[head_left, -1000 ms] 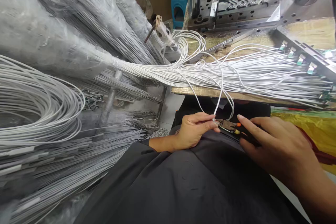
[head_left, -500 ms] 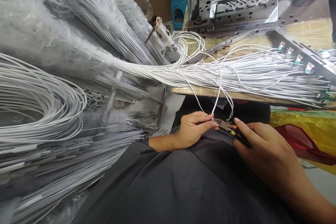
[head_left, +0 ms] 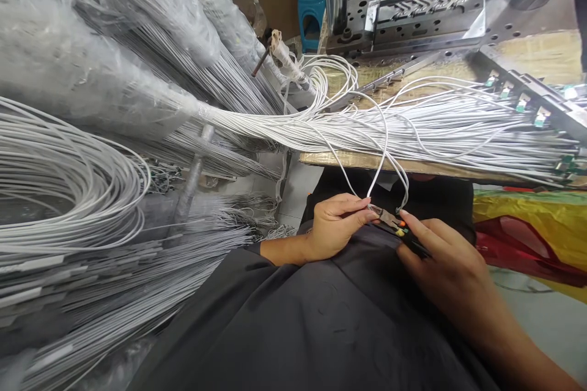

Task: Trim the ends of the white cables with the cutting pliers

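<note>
Two hands, one pliers. Left hand point(head_left: 337, 226) pinches a wire point(head_left: 381, 153) end; right hand point(head_left: 443, 263), forefinger extended, grips pliers point(head_left: 389, 220) at it.

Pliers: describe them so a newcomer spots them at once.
Below the wooden bench carrying white cables, two hands meet over a dark lap. The right hand holds the pliers, tips at a cable the left hand pinches. Alone among white wires, they are dark metal with orange and yellow marks.

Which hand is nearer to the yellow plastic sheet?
Right. The right hand, gripping small pliers, lies just left of the yellow plastic sheet; the left hand, pinching a white cable, sits farther left.
</note>
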{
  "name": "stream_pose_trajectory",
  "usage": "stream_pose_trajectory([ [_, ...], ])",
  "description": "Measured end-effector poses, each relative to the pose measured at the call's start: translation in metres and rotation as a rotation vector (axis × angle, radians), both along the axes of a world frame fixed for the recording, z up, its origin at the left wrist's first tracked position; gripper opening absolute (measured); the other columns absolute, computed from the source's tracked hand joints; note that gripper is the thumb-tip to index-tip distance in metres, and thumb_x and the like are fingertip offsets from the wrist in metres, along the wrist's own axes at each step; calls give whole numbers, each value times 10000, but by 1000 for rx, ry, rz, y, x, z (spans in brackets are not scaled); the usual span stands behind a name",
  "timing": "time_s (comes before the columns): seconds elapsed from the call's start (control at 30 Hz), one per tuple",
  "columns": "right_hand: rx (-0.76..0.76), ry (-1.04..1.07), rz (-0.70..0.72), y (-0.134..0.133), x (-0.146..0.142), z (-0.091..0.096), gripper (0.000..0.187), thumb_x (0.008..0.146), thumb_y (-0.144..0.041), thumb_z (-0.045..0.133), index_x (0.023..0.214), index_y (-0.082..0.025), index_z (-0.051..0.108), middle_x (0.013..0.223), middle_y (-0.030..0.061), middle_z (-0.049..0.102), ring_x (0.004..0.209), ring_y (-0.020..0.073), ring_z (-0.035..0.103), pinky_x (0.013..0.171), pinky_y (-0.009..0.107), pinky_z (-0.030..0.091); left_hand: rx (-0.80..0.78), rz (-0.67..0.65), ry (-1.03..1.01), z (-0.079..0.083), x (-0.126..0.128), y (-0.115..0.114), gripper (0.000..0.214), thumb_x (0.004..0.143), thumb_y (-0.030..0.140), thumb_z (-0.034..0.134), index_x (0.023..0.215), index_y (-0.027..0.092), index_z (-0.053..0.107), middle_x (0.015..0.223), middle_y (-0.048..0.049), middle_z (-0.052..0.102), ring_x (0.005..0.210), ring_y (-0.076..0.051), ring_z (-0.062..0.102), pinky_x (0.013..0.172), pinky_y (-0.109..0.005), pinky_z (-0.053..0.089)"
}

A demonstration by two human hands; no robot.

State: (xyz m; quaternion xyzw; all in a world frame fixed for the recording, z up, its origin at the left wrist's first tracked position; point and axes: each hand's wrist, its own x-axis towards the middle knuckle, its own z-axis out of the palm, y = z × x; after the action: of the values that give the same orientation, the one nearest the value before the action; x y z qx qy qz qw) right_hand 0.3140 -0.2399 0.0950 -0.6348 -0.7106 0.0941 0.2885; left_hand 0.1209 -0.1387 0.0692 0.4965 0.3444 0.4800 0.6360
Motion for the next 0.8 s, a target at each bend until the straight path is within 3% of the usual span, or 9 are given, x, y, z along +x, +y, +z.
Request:
stream_pose_trajectory([
  [0.13,-16,83,18,1,0,-3,431,964,-126,663,1394,-109,664,911,27,661,770,161,649,742,307,526,-138,-67,-40,2,-1,2,245,812,271,939,1048,248,878,968,-46,801,839,-152,767,805,-311,657],
  [0.23,-23,125,28,3,-1,-3,407,957,-123,659,1362,-148,676,913,18,667,764,152,657,727,289,528,-206,-84,-120,4,1,3,272,781,251,962,1036,240,867,971,-30,779,861,-132,757,824,-281,647],
  [0.47,-14,160,21,7,-3,0,384,956,-135,648,1335,-179,686,908,16,689,752,143,674,714,276,541,-273,-69,-144,11,4,4,278,752,273,982,984,202,847,890,-9,734,735,-77,683,715,-222,595],
  [0.8,-131,415,150,14,5,4,337,949,-131,641,1252,-232,747,915,4,765,788,142,747,699,224,591,-281,-203,-165,10,-2,10,259,756,260,976,985,209,866,942,-30,754,676,-72,689,659,-227,583],
])
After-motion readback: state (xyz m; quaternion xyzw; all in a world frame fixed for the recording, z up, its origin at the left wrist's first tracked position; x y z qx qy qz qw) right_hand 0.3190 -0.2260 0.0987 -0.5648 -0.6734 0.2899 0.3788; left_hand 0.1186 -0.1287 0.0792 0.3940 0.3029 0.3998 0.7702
